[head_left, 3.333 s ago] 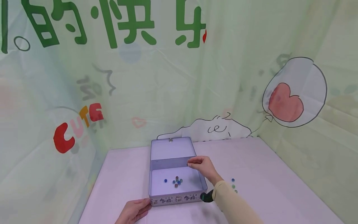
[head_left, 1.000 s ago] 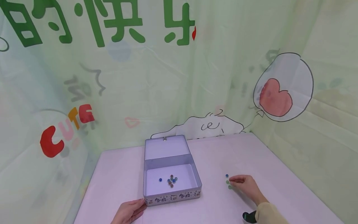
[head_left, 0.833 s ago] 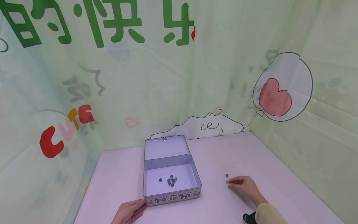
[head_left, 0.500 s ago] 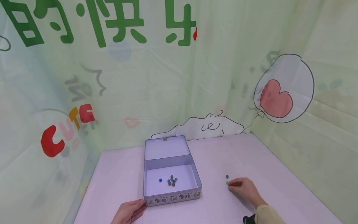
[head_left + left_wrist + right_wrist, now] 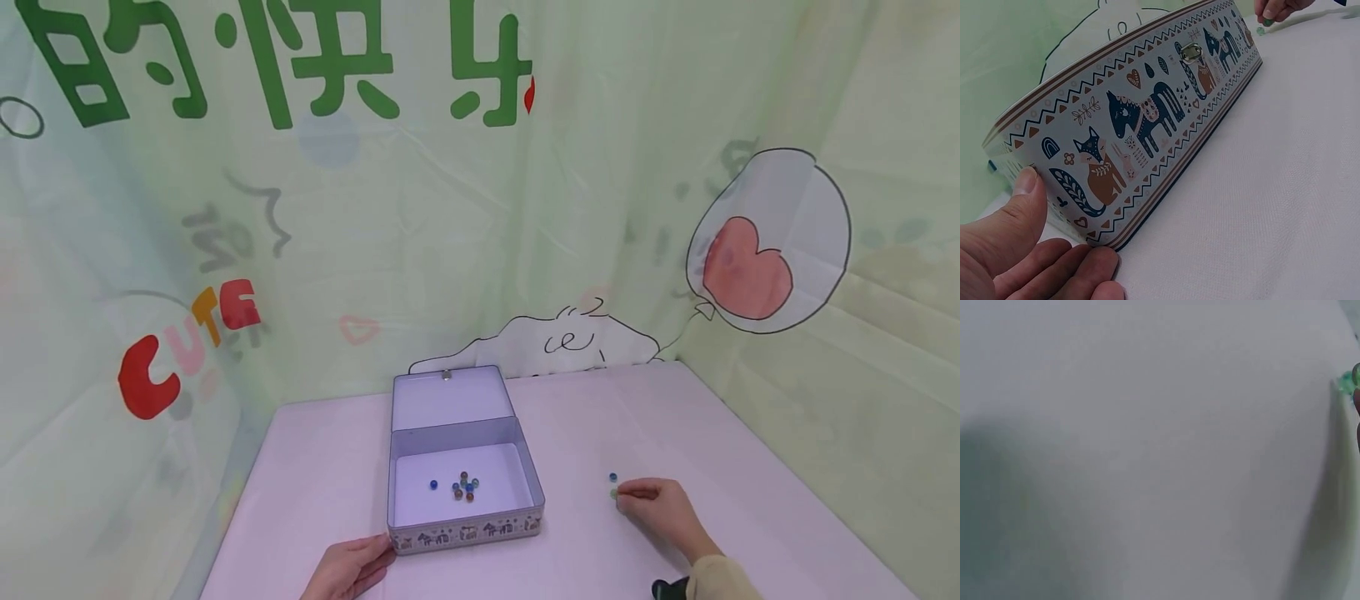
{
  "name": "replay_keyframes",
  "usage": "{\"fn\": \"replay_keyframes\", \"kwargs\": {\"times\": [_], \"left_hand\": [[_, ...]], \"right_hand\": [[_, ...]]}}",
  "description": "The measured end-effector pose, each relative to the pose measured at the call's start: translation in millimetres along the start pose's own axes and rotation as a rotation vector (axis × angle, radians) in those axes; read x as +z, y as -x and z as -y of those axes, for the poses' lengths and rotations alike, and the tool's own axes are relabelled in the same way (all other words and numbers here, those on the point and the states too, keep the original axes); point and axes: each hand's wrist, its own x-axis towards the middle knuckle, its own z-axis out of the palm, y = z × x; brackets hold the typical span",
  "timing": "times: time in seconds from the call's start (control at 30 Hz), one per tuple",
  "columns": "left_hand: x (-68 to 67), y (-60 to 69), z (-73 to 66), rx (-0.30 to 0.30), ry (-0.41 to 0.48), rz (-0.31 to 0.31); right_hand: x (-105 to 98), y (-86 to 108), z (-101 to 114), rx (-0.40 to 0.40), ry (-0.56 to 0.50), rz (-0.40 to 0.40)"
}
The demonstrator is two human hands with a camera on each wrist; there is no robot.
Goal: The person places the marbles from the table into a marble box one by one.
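An open metal tin box [image 5: 465, 533] with an animal-patterned outside stands on the table, its lid tilted back. Several glass marbles [image 5: 470, 487] lie inside, mostly clustered, with a blue marble [image 5: 433, 484] apart to their left. My left hand [image 5: 348, 568] touches the box's near left corner; in the left wrist view the thumb [image 5: 1025, 194] rests against its side and the other fingers lie low at the corner. To the right of the box, my right hand [image 5: 663, 510] pinches a green marble [image 5: 1267, 22] between thumb and fingertips, close to the tabletop.
Just beyond my right fingertips lie a light green marble [image 5: 613, 493] and a blue marble [image 5: 612, 477]. Printed fabric [image 5: 450, 250] hangs behind and beside the table [image 5: 577, 550]. A dark wrist-worn device [image 5: 669, 589] sits below the right hand.
My right hand has gone from above the box to the marbles on the right and taken the nearest green one. A brown marble was added inside the box. The left hand stays at the corner.
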Motion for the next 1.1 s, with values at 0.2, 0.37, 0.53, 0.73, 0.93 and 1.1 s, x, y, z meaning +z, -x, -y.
{"fn": "replay_keyframes", "kwargs": {"times": [0.2, 0.37, 0.53, 0.73, 0.93, 1.1], "left_hand": [[0.4, -0.1, -0.4, 0.001, -0.002, -0.006], [0.4, 0.4, -0.6, 0.006, -0.012, -0.009], [1.4, 0.2, -0.4, 0.011, -0.021, -0.01], [0.8, -2.8, 1.0, 0.013, -0.022, -0.004], [1.2, -3.4, 1.6, 0.015, -0.01, 0.003], [2.0, -2.5, 0.3, 0.012, -0.005, -0.008]], "right_hand": [[-9, -5.3, 16, 0.016, -0.185, -0.023], [-7, -14.8, 30, -0.019, -0.238, -0.013], [9, -20.7, 51, -0.071, -0.258, 0.007], [47, -27.6, 92, -0.09, -0.286, 0.034], [84, -33.2, 126, -0.123, -0.317, 0.064], [105, -35.7, 142, -0.144, -0.315, 0.094]]}}
